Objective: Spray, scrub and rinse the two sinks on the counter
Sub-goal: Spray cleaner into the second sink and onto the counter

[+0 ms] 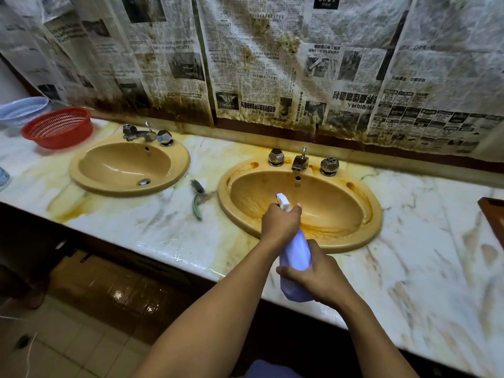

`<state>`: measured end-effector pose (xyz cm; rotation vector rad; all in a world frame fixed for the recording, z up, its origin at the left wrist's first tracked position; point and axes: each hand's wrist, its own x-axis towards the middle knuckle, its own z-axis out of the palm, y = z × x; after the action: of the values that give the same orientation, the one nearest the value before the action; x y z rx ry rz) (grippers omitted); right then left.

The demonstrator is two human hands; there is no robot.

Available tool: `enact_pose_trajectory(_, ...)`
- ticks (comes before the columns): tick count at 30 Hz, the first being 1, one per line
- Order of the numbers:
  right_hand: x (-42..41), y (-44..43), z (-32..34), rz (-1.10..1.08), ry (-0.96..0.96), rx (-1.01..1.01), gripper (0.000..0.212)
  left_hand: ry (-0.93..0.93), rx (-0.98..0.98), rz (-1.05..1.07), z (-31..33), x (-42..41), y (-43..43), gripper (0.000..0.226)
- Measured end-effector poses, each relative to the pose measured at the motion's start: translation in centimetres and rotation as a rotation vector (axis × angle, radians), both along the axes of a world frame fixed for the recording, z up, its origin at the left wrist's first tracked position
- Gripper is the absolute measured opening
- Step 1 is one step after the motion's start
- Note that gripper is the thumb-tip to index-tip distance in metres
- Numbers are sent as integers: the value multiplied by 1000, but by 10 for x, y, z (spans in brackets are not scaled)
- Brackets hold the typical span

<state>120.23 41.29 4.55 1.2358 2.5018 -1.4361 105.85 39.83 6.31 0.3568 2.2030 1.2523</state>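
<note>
Two tan oval sinks are set in a stained marble counter point(169, 225). The left sink point(81, 175) looks fairly clean; the right sink point(354, 203) carries orange-brown streaks. A pale lilac spray bottle point(296, 255) with a white nozzle is held over the right sink's front rim, nozzle pointing up and left. My left hand point(279, 223) grips the bottle's neck at the trigger. My right hand point(319, 276) holds the bottle's body from the right. A green-handled scrub brush point(198, 197) lies on the counter between the sinks.
Chrome taps point(301, 160) stand behind the right sink, another set point(147, 135) behind the left. A red basket point(58, 128) and a pale blue basket point(20, 110) sit at the far left. Stained newspaper covers the wall. A brown wooden object point(495, 216) pokes in at the right edge.
</note>
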Motion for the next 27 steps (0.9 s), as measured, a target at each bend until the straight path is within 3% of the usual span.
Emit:
enact_pose_trajectory(4,0,-3,-1,22,-2,4,75,65,-64,36,4,0,-1,39)
enact_pose_trajectory(13,-5,-3,-3,28,28,-17,73,-30,10,41,1,-5,-11,55)
enact_pose_trajectory(20,-9,-10,-3,75,34,-68,68,-9,-15,100,-2,-8,-27,47)
enact_pose_trajectory(24,-9,-23,-7,111,17,-14,87,24,-71,142,1,-9,-38,26)
enact_pose_trajectory(27,-10,-25,-4,123,23,-7,91,9,-30,171,1,-5,-43,27)
